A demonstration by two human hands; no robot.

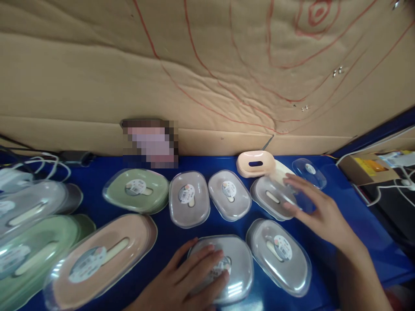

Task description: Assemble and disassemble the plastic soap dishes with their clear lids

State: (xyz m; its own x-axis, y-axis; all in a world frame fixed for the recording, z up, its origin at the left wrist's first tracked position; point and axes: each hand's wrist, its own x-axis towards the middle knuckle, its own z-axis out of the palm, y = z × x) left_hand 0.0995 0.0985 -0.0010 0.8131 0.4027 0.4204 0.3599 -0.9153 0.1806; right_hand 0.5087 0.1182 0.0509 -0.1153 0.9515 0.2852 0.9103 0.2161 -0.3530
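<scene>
Containers [189, 209] lie on the table [366, 233], before a panel [97, 77], left of a carton [352, 167].

No txt legible. Round stickers [187, 194] w/ barcodes on the lidded boxes [282, 265], plus one on a loose clear lid [309, 178]; print too sm./blurry.

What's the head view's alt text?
A person's left hand rests on a gray clear-covered container; the right hand appears to grip a clear cover over another. Green, peach and gray containers share the blue table.
</scene>
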